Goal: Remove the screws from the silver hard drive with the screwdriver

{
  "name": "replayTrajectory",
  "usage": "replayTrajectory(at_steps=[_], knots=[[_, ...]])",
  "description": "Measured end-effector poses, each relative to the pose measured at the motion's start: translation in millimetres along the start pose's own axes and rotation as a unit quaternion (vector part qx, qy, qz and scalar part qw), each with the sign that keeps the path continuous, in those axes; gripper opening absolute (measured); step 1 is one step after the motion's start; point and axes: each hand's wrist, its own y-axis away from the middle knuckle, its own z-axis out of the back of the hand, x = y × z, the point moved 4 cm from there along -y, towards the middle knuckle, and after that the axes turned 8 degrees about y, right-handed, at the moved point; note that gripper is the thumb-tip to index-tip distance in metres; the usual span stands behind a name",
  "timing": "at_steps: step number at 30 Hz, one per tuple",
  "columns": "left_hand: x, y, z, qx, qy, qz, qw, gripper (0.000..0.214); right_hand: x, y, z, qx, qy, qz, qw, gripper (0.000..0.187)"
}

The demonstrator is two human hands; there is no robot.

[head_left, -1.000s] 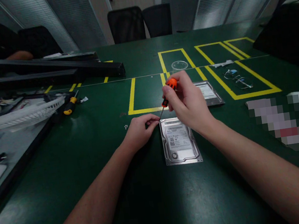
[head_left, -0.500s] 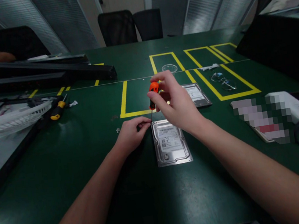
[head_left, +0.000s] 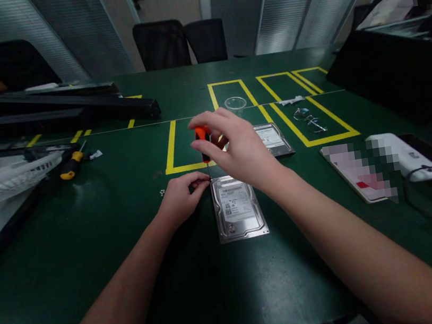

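Observation:
A silver hard drive [head_left: 239,209] lies label-up on the green table in front of me. My right hand [head_left: 233,141] grips an orange and black screwdriver [head_left: 203,145] by its handle. The screwdriver stands nearly upright, its shaft pointing down at the drive's far left corner. My left hand [head_left: 182,193] has thumb and index finger pinched at that same corner, beside the screwdriver tip; whatever they hold is too small to make out. Several tiny screws [head_left: 162,192] lie left of my left hand. Behind my right hand sits a second hard drive [head_left: 275,139], partly covered.
A yellow-black screwdriver [head_left: 73,165] lies at the left by a plastic-wrapped item [head_left: 9,175]. Long black bars [head_left: 111,104] rest behind. To the right are glasses [head_left: 310,121], a phone [head_left: 358,177], a white device [head_left: 404,157] with a cable, and a large black case [head_left: 392,73]. A clear cup [head_left: 236,104] stands farther back.
The whole view has shifted, so the table things appear farther left. The screwdriver now stands more upright at the same corner. At the right edge, part of another person's hand has come into view.

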Motion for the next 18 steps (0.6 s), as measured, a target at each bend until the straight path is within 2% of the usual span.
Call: replayTrajectory(at_steps=[7, 13, 18], knots=[[0.0, -0.2, 0.1, -0.002, 0.001, 0.008, 1.000, 0.021, 6.4, -2.9, 0.0, 0.040, -0.016, 0.029, 0.999, 0.039], [-1.7, -0.4, -0.8, -0.001, 0.015, 0.011, 1.000, 0.020, 2.2, -1.7, -0.6, -0.003, -0.013, 0.010, 1.000, 0.028], [0.7, -0.9, -1.4, -0.001, 0.021, 0.017, 1.000, 0.019, -0.1, -2.1, 0.0, 0.006, -0.015, 0.021, 1.000, 0.034]])
